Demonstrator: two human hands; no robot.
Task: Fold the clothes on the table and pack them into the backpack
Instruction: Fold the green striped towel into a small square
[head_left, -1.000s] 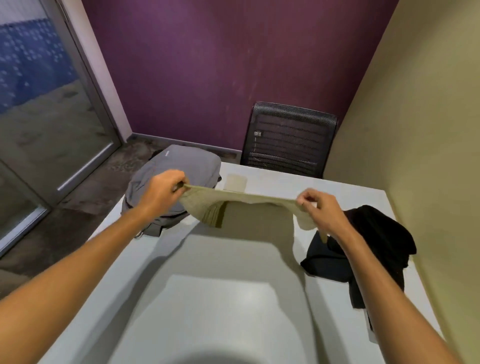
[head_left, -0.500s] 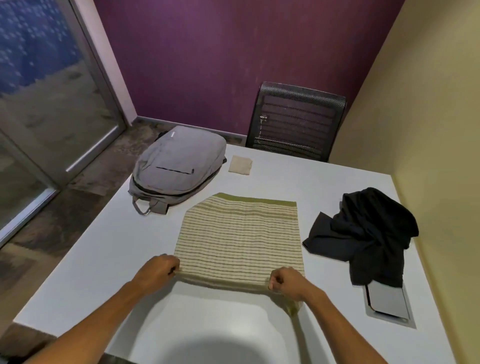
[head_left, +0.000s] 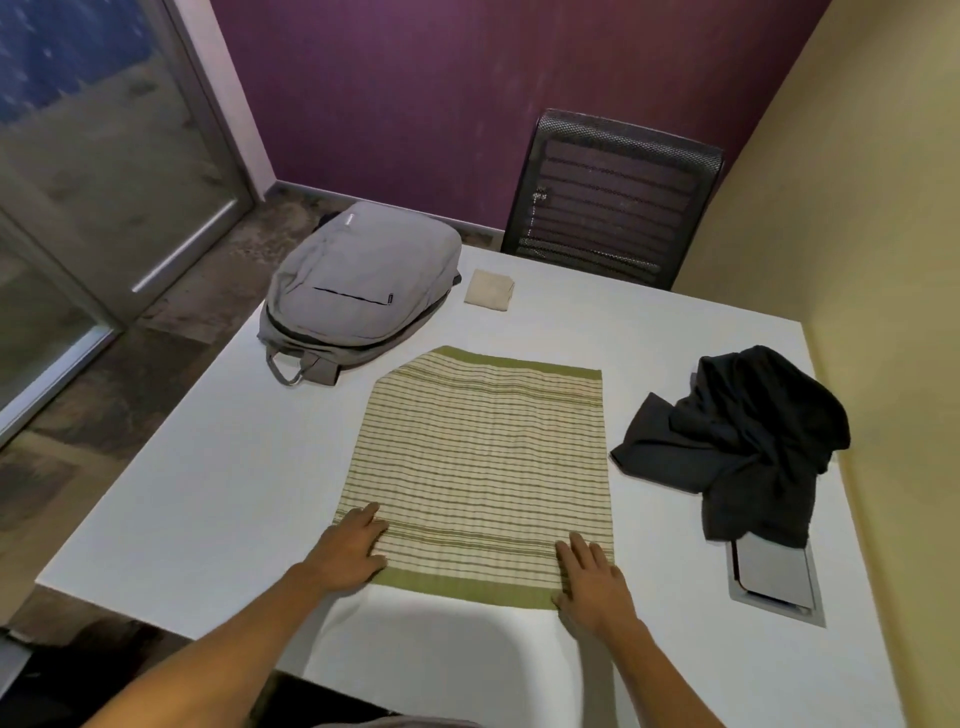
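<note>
Striped cloth (head_left: 480, 470) lies flat in the middle of the white desk (head_left: 208, 478), cream with thin olive stripes and olive bands at near and far edges; far-left corner is folded in at an angle. Left hand (head_left: 349, 552) rests flat on its near-left corner, fingers straight and together, pressing the fabric down. Right hand (head_left: 592, 582) rests flat on the near-right corner, fingers straight and slightly spread, also pressing, nothing gripped. Grey backpack (head_left: 358, 291) lies front-up at the far-left of the desk, overhanging the edge a bit, carry loop pointing toward the person; its near end sits just beside the cloth's far-left corner, can't tell if they touch. Small folded beige cloth (head_left: 489, 290) sits just right of the backpack, near the far edge. Crumpled black garment (head_left: 737, 447) is heaped on the right side of the desk, apart from the striped cloth, its near end draped over a grey cable-port flap (head_left: 776, 579) set into the desk. Black mesh chair (head_left: 613, 202) stands behind the far edge.
</note>
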